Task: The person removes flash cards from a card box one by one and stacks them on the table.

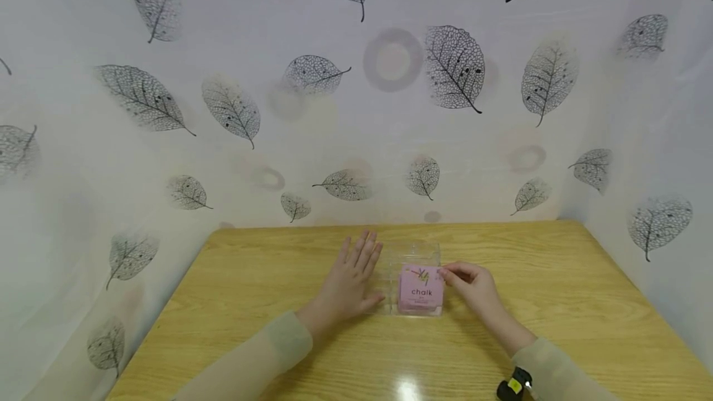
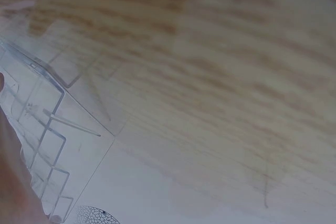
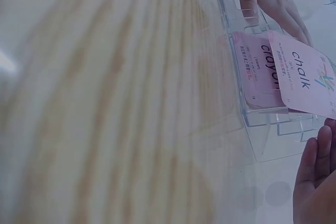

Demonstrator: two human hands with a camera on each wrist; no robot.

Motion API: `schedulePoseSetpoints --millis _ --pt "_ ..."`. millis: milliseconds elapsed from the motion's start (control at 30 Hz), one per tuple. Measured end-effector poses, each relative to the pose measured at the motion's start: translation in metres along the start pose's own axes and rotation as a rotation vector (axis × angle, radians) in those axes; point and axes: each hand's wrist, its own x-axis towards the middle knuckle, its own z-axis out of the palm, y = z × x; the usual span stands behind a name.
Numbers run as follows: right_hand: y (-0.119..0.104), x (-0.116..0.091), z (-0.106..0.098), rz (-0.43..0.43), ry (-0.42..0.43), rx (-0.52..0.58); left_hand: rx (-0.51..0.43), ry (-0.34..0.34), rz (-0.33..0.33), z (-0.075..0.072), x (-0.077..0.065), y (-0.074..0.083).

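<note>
A clear plastic stepped holder (image 2: 79,161) stands on the table with pink word cards in its right side. My right hand (image 1: 476,286) pinches the upper right edge of a pink card reading "chalk" (image 1: 421,289). In the right wrist view that chalk card (image 3: 304,74) is tilted up over a second pink card reading "crayon" (image 3: 254,72), which sits in the holder. My left hand (image 1: 351,280) lies with its fingers straight on the holder's left part. At the left edge of the left wrist view only a blurred bit of that hand shows.
The wooden table (image 1: 250,277) extends around the holder on every side. A white sheet printed with dark leaves (image 1: 345,129) hangs behind and beside it. A black device with a yellow patch (image 1: 514,385) sits at the right wrist.
</note>
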Motion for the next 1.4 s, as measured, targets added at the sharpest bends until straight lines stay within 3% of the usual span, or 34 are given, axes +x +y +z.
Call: schedulePoseSetpoints --millis 533,833,1400 --pt "-0.004 0.005 -0.001 0.053 0.065 0.038 0.003 0.004 -0.002 -0.002 0.003 -0.002" --pt "-0.004 0.005 -0.006 0.068 0.069 0.044 -0.029 -0.029 0.004 -0.003 0.002 -0.001" --pt "0.001 0.005 -0.022 0.088 0.08 0.039 -0.003 -0.02 0.0 -0.001 0.0 0.001"
